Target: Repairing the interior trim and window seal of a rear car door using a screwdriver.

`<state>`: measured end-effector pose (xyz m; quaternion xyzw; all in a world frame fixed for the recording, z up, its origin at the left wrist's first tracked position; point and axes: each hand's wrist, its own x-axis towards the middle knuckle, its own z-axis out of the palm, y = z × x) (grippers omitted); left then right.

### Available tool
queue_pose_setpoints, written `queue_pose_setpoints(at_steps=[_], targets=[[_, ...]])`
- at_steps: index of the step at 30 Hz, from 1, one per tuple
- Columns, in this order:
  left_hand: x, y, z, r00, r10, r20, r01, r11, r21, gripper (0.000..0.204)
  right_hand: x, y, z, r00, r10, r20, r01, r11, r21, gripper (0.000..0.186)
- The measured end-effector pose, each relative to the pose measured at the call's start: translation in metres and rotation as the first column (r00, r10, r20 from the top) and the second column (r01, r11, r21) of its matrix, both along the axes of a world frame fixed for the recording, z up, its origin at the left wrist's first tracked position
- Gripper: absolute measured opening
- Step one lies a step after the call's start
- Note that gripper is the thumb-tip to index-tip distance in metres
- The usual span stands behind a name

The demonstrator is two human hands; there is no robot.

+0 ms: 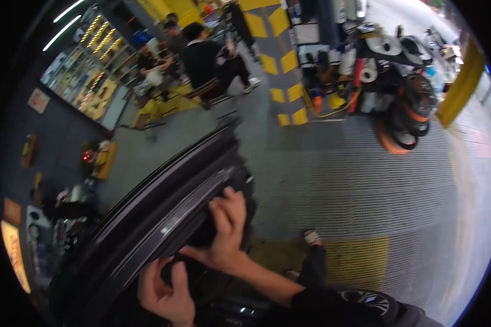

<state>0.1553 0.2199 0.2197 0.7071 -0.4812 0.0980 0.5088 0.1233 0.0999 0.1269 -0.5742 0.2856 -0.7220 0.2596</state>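
Note:
A dark car door stands open in front of me, its upper edge slanting up to the right. Along its inner side runs a glossy black trim strip with a bright reflection. My right hand is at the door's inner side, fingers bent near the strip's upper end and thumb spread away toward the left hand. My left hand is lower, near the strip's lower end, its fingers curled and its thumb raised apart from them. I see nothing held in either hand. Dark shadow hides the panel below them.
Grey grated flooring spreads to the right, with a yellow patch near my foot. A yellow-and-grey striped pillar stands ahead. Beside it are a cluttered shelf and a black-and-orange vacuum. Several people sit farther back.

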Motion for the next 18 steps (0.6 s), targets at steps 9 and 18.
queue_pose_setpoints(at_steps=[9,18], targets=[[0.002,-0.004,0.008,0.938,-0.224,0.265,0.217,0.975,0.056,0.058,0.020,0.006,0.015,0.979,-0.070,0.190,0.101,0.983,-0.156,0.061],[-0.008,0.010,0.025,0.983,-0.182,-0.031,0.184,0.974,0.135,0.049,0.009,-0.011,0.003,0.954,-0.280,-0.106,0.242,0.930,-0.278,0.050]])
